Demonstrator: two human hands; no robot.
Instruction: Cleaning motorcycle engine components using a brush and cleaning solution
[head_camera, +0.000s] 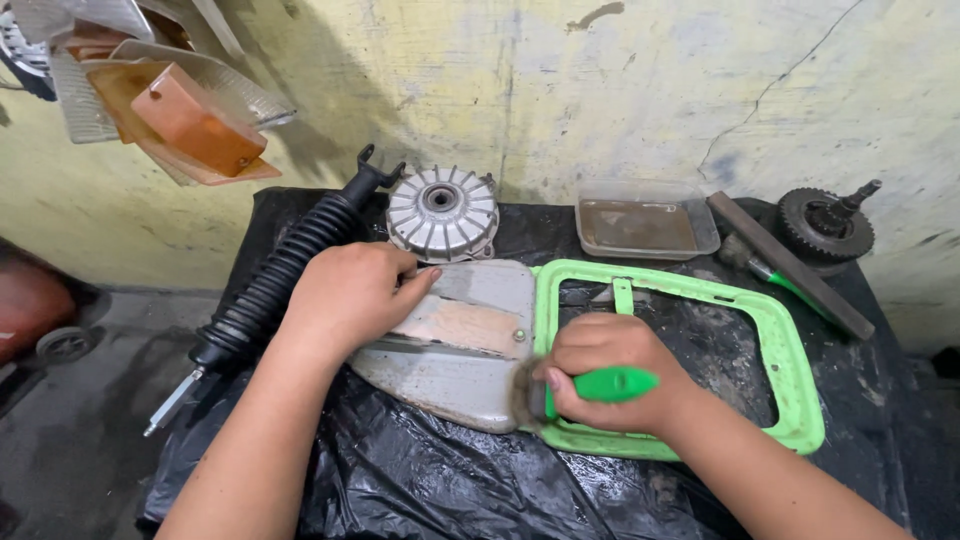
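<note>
Head view, read from the left of the frame: one black ribbed shock absorber lies slanted on the table, which is draped in black plastic, and one finned silver hub stands behind it near the wall. The left hand presses flat, fingers spread, on the one grey metal cover at centre frame. The right hand has its grip closed around one green-handled brush, bristles touching the cover's right edge beside one green frame. Further right sit one clear tray, one flat file and one gear. A likely risk: if the holding hand loosens, the cover could skid on the slick plastic under the brush's push.
</note>
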